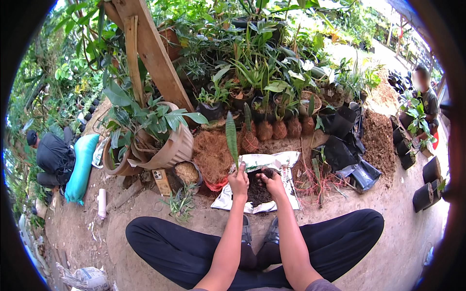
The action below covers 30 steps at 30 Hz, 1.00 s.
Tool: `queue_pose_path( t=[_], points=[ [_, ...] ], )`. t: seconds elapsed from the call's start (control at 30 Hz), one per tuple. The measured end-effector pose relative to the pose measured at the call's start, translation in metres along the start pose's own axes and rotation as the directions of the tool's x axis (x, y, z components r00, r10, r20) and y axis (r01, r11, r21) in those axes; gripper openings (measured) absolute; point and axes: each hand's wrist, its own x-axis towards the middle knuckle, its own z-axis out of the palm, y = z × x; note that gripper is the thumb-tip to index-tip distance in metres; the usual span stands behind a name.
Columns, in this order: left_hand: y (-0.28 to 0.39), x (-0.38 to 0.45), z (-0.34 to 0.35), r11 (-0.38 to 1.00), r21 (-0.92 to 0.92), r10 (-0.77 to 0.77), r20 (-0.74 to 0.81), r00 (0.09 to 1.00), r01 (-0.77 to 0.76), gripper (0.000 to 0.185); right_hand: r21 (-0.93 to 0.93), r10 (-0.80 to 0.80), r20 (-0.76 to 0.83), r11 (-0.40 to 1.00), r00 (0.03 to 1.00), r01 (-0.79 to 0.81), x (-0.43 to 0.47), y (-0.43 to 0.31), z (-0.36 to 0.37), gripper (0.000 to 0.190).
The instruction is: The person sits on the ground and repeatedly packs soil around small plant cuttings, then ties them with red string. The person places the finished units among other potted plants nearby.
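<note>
My left hand [238, 182] grips the base of an upright, long green snake plant leaf [231, 135]. Beside it, my right hand [273, 184] is curled around some dark potting soil, with soil on its fingers. Both hands are above a cut-open white plastic sack [287, 160], which lies flat and bears printing. More dark soil [257, 194] is heaped in its middle. A mass of brown coconut fibre [213, 149] sits just left of the sack. Behind it stands a row of fibre-wrapped root balls, one of them a tied ball [249, 142] with a leaf upright in it.
Red twine [309, 178] and black plastic grow bags [340, 152] lie to the right. On the left are large pots [174, 143], a phone [161, 182], a pot of grain-like material [187, 172] and a bottle [102, 203]. Two other people [54, 156] [429, 102] are at the sides.
</note>
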Motion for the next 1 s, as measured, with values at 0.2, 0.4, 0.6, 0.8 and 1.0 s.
queue_pose_path(
  t=[0.2,0.4,0.6,0.8,1.0],
  points=[
    [0.001,0.003,-0.001,0.999,-0.042,0.022,-0.015,1.000,-0.023,0.042,-0.038,-0.012,-0.053,0.999,0.999,0.010,0.000,0.002,0.003,0.014],
    [0.001,0.000,0.004,0.999,-0.015,-0.051,-0.002,0.999,0.051,0.039,-0.060,-0.106,-0.016,0.993,0.994,0.105,-0.005,-0.006,0.013,0.018],
    [0.000,0.002,0.006,0.999,0.053,0.007,-0.023,1.000,-0.006,0.047,-0.012,-0.041,-0.014,0.999,0.999,0.041,-0.004,-0.011,0.007,0.032],
    [-0.003,0.003,0.005,1.000,0.015,0.000,-0.101,0.995,0.002,0.048,-0.257,-0.180,-0.120,0.956,0.976,0.144,0.002,0.000,0.004,0.031],
    [-0.003,0.002,0.002,0.999,-0.045,-0.030,-0.045,0.999,0.028,0.036,-0.130,-0.195,-0.101,0.975,0.976,0.181,0.009,0.007,0.002,0.024]
  ],
)
